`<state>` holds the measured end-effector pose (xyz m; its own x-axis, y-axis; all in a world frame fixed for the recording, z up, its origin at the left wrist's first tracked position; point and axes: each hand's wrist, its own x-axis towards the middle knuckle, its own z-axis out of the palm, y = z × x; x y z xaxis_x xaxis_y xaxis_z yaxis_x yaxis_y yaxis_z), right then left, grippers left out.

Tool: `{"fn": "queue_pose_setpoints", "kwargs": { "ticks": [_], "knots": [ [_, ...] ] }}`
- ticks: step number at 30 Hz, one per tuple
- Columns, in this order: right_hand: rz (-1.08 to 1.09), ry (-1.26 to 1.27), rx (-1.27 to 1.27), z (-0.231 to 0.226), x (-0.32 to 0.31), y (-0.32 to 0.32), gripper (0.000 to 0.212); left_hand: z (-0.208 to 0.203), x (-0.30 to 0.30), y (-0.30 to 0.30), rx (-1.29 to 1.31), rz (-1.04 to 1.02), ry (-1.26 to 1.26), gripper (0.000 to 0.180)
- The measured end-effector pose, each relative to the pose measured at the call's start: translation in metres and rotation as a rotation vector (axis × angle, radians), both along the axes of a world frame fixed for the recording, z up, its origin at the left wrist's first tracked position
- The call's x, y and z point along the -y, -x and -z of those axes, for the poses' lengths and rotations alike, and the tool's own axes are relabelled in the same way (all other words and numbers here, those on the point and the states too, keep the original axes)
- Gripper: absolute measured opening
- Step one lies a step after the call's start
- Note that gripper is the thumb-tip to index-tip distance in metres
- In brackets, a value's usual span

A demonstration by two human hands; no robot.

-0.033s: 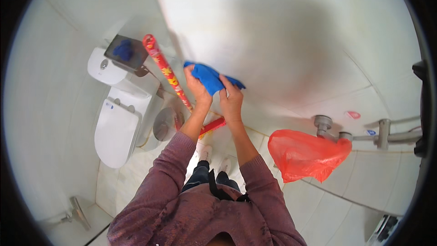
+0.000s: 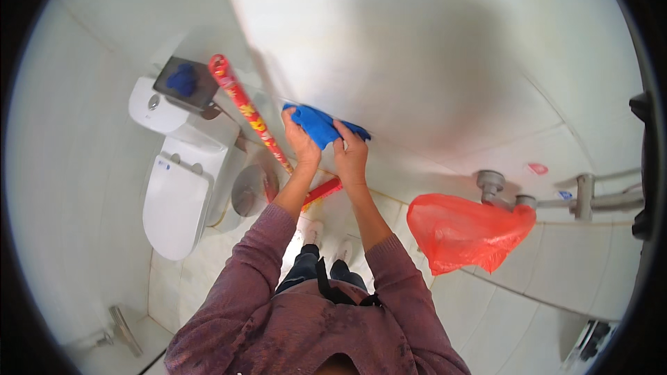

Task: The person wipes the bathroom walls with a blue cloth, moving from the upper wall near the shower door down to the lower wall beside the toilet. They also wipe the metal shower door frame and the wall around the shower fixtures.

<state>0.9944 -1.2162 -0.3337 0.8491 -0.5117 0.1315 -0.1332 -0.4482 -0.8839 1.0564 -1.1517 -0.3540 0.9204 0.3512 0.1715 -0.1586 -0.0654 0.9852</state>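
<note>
A bright blue cloth [image 2: 316, 127] is spread between my two hands in front of the white tiled wall. My left hand [image 2: 301, 142] grips its left part, fingers curled in at the edge. On the cloth's right part, my right hand [image 2: 351, 158] pinches it between thumb and fingers. Part of the cloth is bunched, and its far edge lies close to the wall; I cannot tell whether it touches. Left of my left hand leans a long red handle [image 2: 246, 107] with a yellow flower pattern. Below my hands, a red broom head [image 2: 324, 194] rests low by the floor.
A white toilet [image 2: 177, 201] with its lid down stands at left. On its tank sits a dark box [image 2: 201, 87] with a blue cloth [image 2: 182, 80] on top. Beside it is a round bin [image 2: 250, 191]. A red plastic bag [image 2: 469, 232] hangs from the wall pipe fitting [image 2: 491, 182] at right.
My hands and the blue cloth sit slightly lower in the picture, and the view has shifted a little. Both hands keep their hold on the cloth.
</note>
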Motion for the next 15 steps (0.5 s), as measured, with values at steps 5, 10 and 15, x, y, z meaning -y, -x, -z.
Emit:
{"fn": "queue_pose_setpoints", "kwargs": {
  "ticks": [5,10,15],
  "knots": [
    [0.143,-0.168,0.117,-0.019,0.028,0.030,0.030,-0.021,0.013,0.016,0.180,0.143,-0.027,0.015],
    [0.321,-0.064,0.664,-0.099,0.050,0.050,0.029,-0.123,0.049,0.023,0.649,0.237,-0.043,0.030],
    [0.391,-0.298,0.575,-0.092,0.057,0.056,0.025,-0.132,0.077,0.035,0.948,0.329,-0.338,0.036]
  ]
}}
